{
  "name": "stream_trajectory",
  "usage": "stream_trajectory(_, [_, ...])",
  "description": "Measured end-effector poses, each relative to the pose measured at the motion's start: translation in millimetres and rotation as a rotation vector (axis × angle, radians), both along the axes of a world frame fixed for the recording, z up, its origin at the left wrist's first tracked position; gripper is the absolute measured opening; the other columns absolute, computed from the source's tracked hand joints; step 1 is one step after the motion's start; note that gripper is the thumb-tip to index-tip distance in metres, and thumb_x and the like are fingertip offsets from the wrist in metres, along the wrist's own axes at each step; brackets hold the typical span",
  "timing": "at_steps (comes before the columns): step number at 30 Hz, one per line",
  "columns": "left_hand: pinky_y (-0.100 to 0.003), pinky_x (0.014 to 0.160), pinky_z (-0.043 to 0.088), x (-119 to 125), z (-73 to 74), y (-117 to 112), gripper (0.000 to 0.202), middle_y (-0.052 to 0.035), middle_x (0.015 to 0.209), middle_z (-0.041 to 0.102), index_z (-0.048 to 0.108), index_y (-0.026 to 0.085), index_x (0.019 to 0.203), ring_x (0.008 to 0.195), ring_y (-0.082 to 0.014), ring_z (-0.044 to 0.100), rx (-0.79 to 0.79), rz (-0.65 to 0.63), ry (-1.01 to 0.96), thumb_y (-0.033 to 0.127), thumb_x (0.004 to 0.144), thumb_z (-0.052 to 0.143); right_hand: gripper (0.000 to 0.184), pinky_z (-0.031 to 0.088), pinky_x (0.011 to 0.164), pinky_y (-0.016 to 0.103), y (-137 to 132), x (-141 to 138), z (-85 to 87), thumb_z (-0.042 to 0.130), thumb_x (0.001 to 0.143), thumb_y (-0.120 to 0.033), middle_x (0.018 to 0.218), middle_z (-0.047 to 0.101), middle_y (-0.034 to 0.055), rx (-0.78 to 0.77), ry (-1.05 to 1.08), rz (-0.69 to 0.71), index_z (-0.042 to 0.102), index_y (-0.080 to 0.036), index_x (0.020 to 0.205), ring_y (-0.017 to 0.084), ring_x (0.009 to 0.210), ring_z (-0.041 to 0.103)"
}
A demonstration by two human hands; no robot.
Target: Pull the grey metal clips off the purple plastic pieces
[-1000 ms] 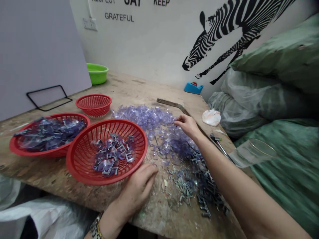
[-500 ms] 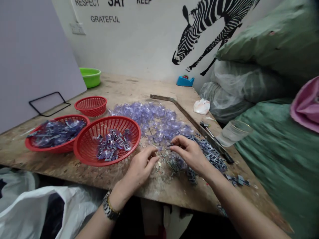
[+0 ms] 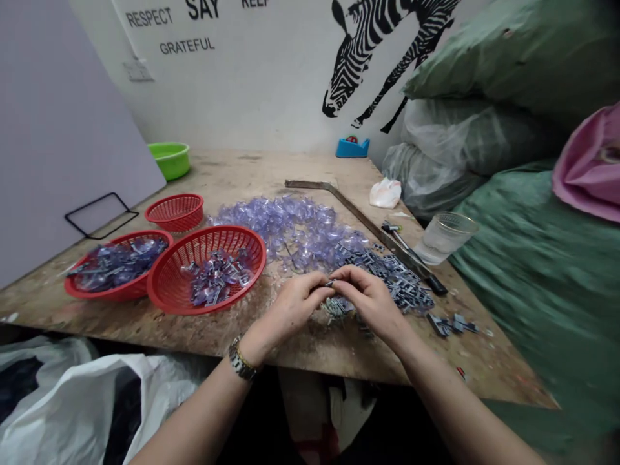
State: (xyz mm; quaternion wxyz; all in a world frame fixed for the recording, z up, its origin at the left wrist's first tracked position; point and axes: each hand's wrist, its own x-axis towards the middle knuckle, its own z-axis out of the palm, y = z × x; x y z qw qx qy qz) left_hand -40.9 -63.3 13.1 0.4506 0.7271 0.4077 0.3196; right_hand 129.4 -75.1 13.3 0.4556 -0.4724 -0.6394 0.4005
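Note:
My left hand [image 3: 298, 303] and my right hand [image 3: 371, 297] meet over the front of the table, fingertips pinched together. Between them is a small dark grey plastic piece [image 3: 330, 283], mostly covered by the fingers. Behind the hands spreads a heap of clear purplish plastic parts [image 3: 285, 223]. Right of my right hand lies a pile of dark grey plastic clips [image 3: 400, 281]. Under the hands is a small cluster of thin metal-looking bits [image 3: 335, 309], partly hidden. Left of my left hand, a red basket [image 3: 162, 274] holds clear parts with grey clips on them.
A fuller red basket [image 3: 72, 284] and a smaller red basket [image 3: 174, 205] stand at left, near a green basin [image 3: 169, 161]. A bent metal bar [image 3: 358, 223] lies behind the clips, beside a glass [image 3: 443, 239]. Green sacks [image 3: 523, 239] crowd the table's right edge.
My left hand has moved right and up to join my right hand, and both now touch the small dark piece. The camera view has shifted slightly.

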Motion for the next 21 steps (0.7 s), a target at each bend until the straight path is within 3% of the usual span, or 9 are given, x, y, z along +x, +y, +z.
stream_trajectory(5, [-0.021, 0.055, 0.039, 11.3, -4.0, 14.8, 0.02, 0.0029, 0.062, 0.051, 0.054, 0.017, 0.075, 0.057, -0.0099, 0.05, -0.103, -0.027, -0.103, 0.035, 0.084, 0.054, 0.021, 0.047, 0.076, 0.032, 7.8, 6.2, -7.5, 0.059, 0.078, -0.036, 0.086, 0.07, 0.0035, -0.012, 0.03, -0.044, 0.069, -0.019, 0.087, 0.019, 0.083, 0.062])
stream_trajectory(9, [-0.021, 0.053, 0.041, 19.2, -5.5, 25.7, 0.02, 0.0018, 0.064, 0.054, 0.053, 0.016, 0.075, 0.054, -0.0095, 0.051, -0.224, -0.05, -0.178, 0.035, 0.083, 0.054, 0.02, 0.045, 0.067, 0.03, 11.8, 12.3, -14.0, 0.062, 0.074, -0.039, 0.072, 0.064, 0.0011, -0.019, 0.069, -0.114, 0.066, -0.019, 0.077, 0.016, 0.07, 0.057])
stream_trajectory(11, [-0.022, 0.054, 0.042, 18.5, -5.7, 32.3, 0.02, 0.0004, 0.066, 0.056, 0.054, 0.016, 0.075, 0.056, -0.0104, 0.053, -0.193, 0.017, -0.144, 0.032, 0.086, 0.051, 0.02, 0.043, 0.064, 0.029, 13.1, 16.0, -15.2, 0.064, 0.072, -0.039, 0.066, 0.06, -0.0006, -0.016, 0.085, -0.158, 0.063, -0.019, 0.071, 0.014, 0.064, 0.053])
stream_trajectory(13, [-0.023, 0.06, 0.045, 13.8, -6.6, 39.7, 0.017, -0.0017, 0.071, 0.058, 0.055, 0.016, 0.076, 0.064, -0.0128, 0.056, -0.03, 0.177, -0.004, 0.027, 0.088, 0.05, 0.022, 0.041, 0.061, 0.028, 14.9, 19.7, -14.6, 0.065, 0.071, -0.041, 0.063, 0.058, -0.0012, -0.018, 0.1, -0.201, 0.061, -0.019, 0.068, 0.013, 0.061, 0.051])
stream_trajectory(16, [-0.031, 0.081, 0.048, 3.7, -10.0, 49.0, 0.014, -0.0096, 0.093, 0.063, 0.061, 0.015, 0.085, 0.09, -0.02, 0.06, 0.344, 0.396, 0.425, 0.017, 0.09, 0.048, 0.026, 0.043, 0.058, 0.027, 19.7, 23.0, -11.2, 0.066, 0.069, -0.044, 0.062, 0.056, -0.0012, -0.034, 0.14, -0.23, 0.059, -0.02, 0.065, 0.013, 0.061, 0.051])
stream_trajectory(18, [-0.035, 0.086, 0.048, -1.6, -13.1, 52.1, 0.022, -0.0143, 0.104, 0.062, 0.063, 0.013, 0.097, 0.098, -0.0241, 0.06, 0.449, 0.429, 0.707, 0.013, 0.091, 0.042, 0.029, 0.046, 0.059, 0.027, 24.3, 22.6, -8.0, 0.069, 0.067, -0.046, 0.061, 0.054, -0.0018, -0.046, 0.19, -0.228, 0.058, -0.02, 0.064, 0.013, 0.061, 0.051])
stream_trajectory(21, [-0.037, 0.086, 0.049, -4.5, -17.2, 54.3, 0.03, -0.0176, 0.107, 0.061, 0.063, 0.01, 0.107, 0.102, -0.0273, 0.061, 0.465, 0.401, 0.967, 0.008, 0.091, 0.037, 0.033, 0.05, 0.06, 0.028, 32.4, 18.5, -3.7, 0.073, 0.064, -0.049, 0.063, 0.052, -0.003, -0.055, 0.262, -0.209, 0.056, -0.021, 0.064, 0.012, 0.061, 0.052])
